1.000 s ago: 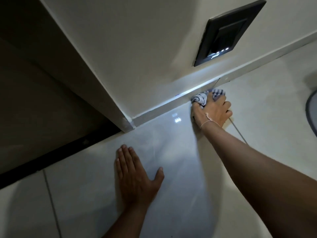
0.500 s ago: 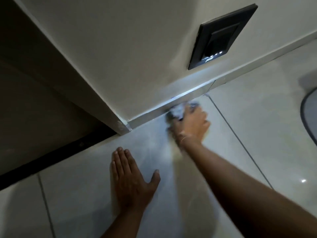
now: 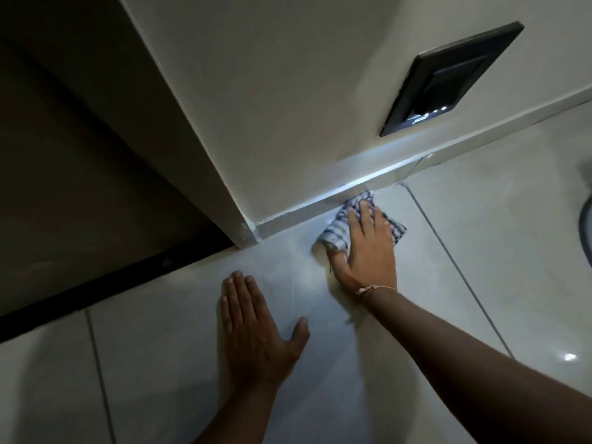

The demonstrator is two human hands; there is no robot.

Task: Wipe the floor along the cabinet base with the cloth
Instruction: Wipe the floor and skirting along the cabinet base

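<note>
While the wipe runs, head view only:
R hand: right hand (image 3: 365, 251) flat, fingers spread, pressing blue-and-white checked cloth (image 3: 336, 233) onto glossy pale tiled floor (image 3: 480, 251), just beside white skirting strip at cabinet base (image 3: 304, 213).
L hand: left hand (image 3: 253, 331) open, palm down on tile, holding nothing, bracing.
Risk: cloth bunched under fingers w/ loose corners; prob. slips out or skips the seam if pressure eases. Knuckles may scrape skirting. Glossy tile, so bracing palm could slide.
Edges: cabinet corner (image 3: 248, 240) close on L; dark gap (image 3: 96, 187) beyond; grout line (image 3: 448, 251) on R.
Room: open tile to R along base; black wall panel (image 3: 448, 81) well above.
</note>
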